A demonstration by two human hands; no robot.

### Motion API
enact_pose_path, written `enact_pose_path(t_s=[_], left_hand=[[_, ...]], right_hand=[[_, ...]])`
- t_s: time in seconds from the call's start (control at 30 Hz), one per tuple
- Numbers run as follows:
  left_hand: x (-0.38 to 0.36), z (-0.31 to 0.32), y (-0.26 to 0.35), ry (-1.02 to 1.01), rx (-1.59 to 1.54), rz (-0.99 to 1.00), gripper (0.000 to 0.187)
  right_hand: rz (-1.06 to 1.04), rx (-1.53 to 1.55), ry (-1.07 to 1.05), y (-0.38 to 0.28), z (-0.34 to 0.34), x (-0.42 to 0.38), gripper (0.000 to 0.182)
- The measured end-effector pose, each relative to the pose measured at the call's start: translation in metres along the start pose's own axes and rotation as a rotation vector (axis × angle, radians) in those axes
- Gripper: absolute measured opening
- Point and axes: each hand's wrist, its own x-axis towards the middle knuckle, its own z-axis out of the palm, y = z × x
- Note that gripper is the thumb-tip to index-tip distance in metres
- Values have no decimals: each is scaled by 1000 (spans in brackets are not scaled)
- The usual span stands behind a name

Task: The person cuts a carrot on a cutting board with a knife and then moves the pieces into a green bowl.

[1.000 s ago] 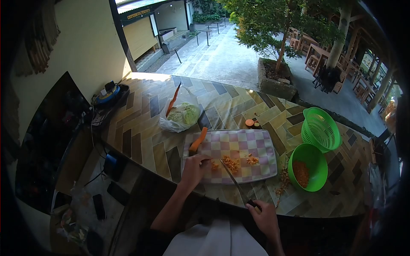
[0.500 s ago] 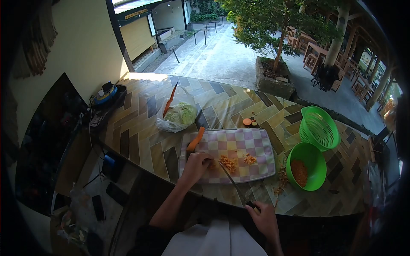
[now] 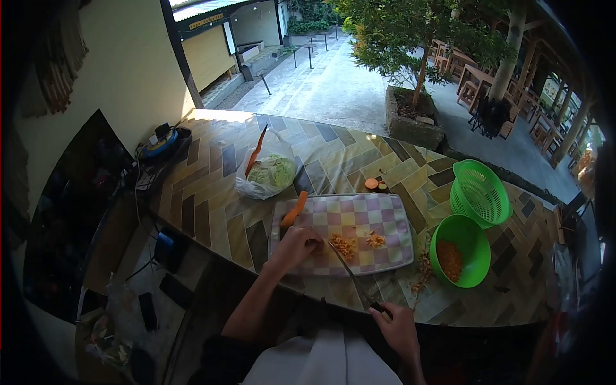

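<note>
My right hand [image 3: 396, 326] grips the dark handle of a knife [image 3: 350, 269], its blade slanting up and left to a small pile of chopped carrot [image 3: 343, 246]. Left of the blade tip, my left hand [image 3: 296, 248] is closed, fingertips pressed down on bits of carrot that are mostly hidden beneath them. Both the pile and a second little heap [image 3: 375, 240] lie on a pink-and-white checkered cutting board [image 3: 388, 215]. A larger piece of carrot [image 3: 294, 210] rests on the board's left end, just beyond my left hand.
Right of the board stands a green bowl [image 3: 478, 260] with chopped carrot inside, touching a green colander [image 3: 478, 187]. Scraps [image 3: 421, 273] lie beside the bowl. Behind the board are a plastic bag of cabbage [image 3: 273, 172], a thin carrot [image 3: 256, 153] and carrot ends [image 3: 371, 183].
My left hand has shifted very slightly on the board. The knife and my right hand stay almost in the same place.
</note>
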Motion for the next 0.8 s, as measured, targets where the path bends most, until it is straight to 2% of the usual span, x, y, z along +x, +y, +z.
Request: enact_pose_path(t_s=[0.2,0.5,0.8], left_hand=[[1,-5,-3,-51,123,42,17],[-12,-11,18,-3,60,-166,14],[-22,-7,24,15,47,-236,20]], right_hand=[[-11,-2,3,7,-1,-2,41],[9,1,-36,3,-3,-4,39],[15,-3,-90,-6,-2,-1,37]])
